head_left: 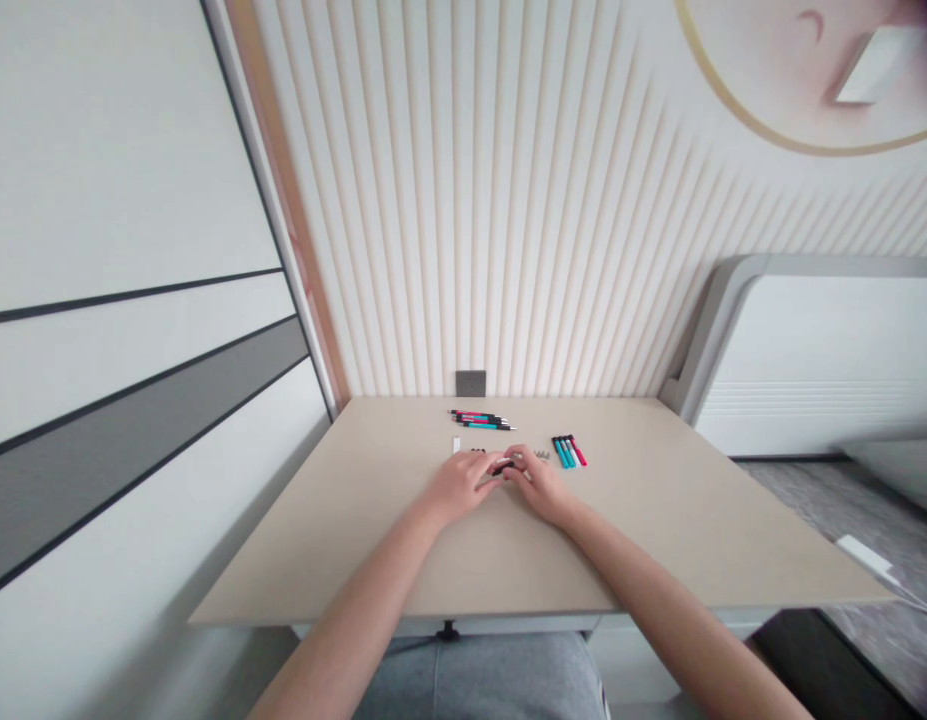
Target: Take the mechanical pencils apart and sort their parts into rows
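Note:
Over the middle of the table, my left hand [459, 484] and my right hand [539, 484] meet with fingers bent inward. Between their fingertips is a small black pen part [502, 467], pinched from both sides; its exact shape is partly covered. Just behind my left fingers lie some tiny black pieces [478, 451] and a small white strip [456, 444]. Several small metal pieces [542, 455], like springs or tips, rest beside my right hand. To their right is a row of teal, white and red pen barrels [568, 451] with black ends.
Several whole pens [482, 420] in red, teal and black lie near the back of the beige table [343, 520]. A dark wall socket [470, 384] sits behind them. A white cabinet [133, 400] borders the left, and a bed headboard [815, 350] stands at right.

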Available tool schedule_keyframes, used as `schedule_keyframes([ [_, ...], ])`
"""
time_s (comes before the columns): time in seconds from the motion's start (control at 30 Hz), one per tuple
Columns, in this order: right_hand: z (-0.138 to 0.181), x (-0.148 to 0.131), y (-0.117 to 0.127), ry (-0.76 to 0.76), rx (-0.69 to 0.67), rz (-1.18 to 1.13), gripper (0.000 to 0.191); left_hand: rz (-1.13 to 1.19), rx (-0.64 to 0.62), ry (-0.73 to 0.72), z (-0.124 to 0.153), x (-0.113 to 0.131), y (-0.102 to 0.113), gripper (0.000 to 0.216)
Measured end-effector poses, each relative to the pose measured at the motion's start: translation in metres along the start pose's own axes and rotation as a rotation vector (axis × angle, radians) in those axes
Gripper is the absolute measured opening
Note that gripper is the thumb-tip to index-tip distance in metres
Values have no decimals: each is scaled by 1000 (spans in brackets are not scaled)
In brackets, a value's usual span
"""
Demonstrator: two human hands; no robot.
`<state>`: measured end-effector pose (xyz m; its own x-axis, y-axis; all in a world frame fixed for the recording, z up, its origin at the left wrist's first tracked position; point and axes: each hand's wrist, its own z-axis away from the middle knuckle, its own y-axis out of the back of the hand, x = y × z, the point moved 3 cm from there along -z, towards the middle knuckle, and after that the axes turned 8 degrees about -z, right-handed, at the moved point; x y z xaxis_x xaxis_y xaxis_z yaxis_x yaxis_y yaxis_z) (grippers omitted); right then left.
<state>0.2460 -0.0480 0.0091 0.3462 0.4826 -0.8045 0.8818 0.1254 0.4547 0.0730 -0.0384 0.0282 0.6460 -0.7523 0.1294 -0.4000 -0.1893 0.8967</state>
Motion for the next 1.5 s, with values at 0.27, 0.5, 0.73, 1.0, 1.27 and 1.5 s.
schedule_keyframes([
  [0.27, -1, 0, -3, 8, 26, 65, 31, -2, 6, 72, -1, -4, -4, 33],
  [0.5, 0, 12, 8, -11, 116, 79, 32, -34, 51, 385, 5, -36, -4, 29],
  [0.73, 1, 10, 6, 0, 33, 139, 27, -54, -2, 532, 11, -53, -14, 31],
  [1.0, 1, 7, 5, 65, 15, 176, 27, -55, -9, 519, 8, -52, -20, 30],
  [1.27, 0, 7, 5, 134, -23, 218, 26, -108, 48, 423, 10, -53, -19, 24],
  [1.5, 0, 7, 4, 139, 19, 309, 27, -176, -13, 391, 11, -54, -20, 24],
])
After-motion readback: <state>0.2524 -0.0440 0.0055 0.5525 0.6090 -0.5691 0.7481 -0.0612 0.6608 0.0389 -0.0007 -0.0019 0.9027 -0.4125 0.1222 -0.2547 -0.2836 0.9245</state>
